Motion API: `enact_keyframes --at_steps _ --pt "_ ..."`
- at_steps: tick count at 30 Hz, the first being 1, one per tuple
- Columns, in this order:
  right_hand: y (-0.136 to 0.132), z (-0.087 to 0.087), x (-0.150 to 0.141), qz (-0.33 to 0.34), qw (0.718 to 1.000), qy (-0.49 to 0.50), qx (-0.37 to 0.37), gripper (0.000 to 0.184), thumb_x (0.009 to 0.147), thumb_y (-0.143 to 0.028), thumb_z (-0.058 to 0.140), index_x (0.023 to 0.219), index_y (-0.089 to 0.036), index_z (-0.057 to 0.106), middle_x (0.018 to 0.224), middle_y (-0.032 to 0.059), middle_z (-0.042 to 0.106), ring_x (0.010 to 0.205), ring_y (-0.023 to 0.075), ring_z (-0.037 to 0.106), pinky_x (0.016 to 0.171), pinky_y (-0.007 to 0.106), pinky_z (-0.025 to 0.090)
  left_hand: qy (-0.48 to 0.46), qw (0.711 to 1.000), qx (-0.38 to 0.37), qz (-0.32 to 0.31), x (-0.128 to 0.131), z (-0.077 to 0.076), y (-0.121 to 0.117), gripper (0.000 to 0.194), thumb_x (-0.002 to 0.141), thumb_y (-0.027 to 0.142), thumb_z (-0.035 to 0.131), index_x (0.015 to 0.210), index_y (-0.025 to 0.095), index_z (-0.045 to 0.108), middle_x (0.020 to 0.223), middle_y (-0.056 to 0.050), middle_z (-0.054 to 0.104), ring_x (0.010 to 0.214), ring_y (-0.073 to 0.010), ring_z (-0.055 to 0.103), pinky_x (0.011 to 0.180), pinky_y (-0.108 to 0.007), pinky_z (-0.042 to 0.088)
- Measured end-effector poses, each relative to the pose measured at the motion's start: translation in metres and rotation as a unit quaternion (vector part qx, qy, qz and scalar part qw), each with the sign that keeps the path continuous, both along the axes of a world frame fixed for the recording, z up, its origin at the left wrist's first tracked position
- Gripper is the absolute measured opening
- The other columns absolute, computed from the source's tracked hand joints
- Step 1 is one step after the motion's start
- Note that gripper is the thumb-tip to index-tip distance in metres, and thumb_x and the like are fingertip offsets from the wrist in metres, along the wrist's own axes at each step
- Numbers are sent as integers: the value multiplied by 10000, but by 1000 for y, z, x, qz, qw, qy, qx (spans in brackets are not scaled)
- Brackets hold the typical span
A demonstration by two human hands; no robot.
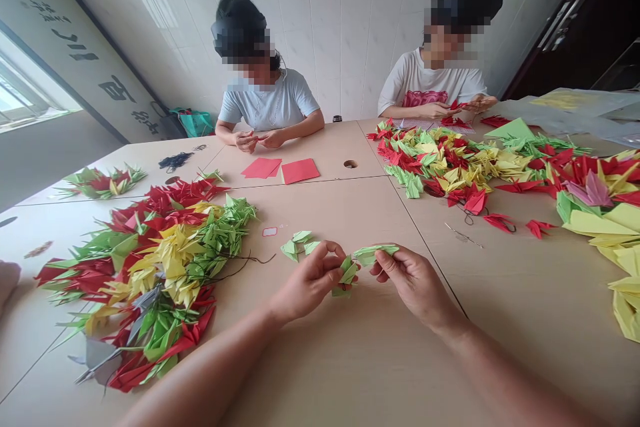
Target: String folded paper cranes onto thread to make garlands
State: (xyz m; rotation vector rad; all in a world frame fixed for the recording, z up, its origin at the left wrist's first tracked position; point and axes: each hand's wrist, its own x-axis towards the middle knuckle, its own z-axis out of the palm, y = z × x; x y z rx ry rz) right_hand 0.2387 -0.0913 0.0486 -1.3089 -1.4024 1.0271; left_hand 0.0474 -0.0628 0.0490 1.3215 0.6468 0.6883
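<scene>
Several tables are pushed together as one surface (345, 213), aren't they?

Yes, and a white tiled wall (340, 27) is seen behind it, with a window (20, 87) at the left. Heaps of red, yellow and green paper cranes (160, 267) are spread over it, and a seated person (267, 103) and a second person (433, 83) are seen across it.

How are the hands held?

The left hand (310, 283) and right hand (415, 283) are held close together over the surface, turned towards each other.

And the fingers (383, 260)?

They are narrowly pinched, with a green paper crane (347, 273) held between both hands, just beside a small pile of green cranes (297, 245).
</scene>
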Motion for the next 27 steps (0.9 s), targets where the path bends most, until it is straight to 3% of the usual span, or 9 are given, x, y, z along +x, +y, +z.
enact_keyframes --at_steps 14,20,27 --pt "1 -7 2 42 999 -14 28 290 864 -434 475 913 -193 629 769 37 636 685 155 598 635 262 499 11 1000 -21 9 -1 -2 2 161 855 317 503 911 168 480 859 -54 590 751 -134 573 740 -321 469" --pt "3 -9 2 92 994 -48 23 268 877 -415 460 801 -197 598 750 24 610 696 149 572 653 254 470 21 1000 -18 -14 -3 0 2 144 820 274 560 853 139 523 800 -44 572 742 -125 548 707 -274 438" --pt "1 -5 2 103 993 -55 -14 273 862 -432 475 743 -193 534 667 -5 553 650 136 524 610 245 430 22 999 -17 -32 -3 -3 2 183 817 277 566 869 177 423 812 -23 554 741 -118 528 679 -269 417"
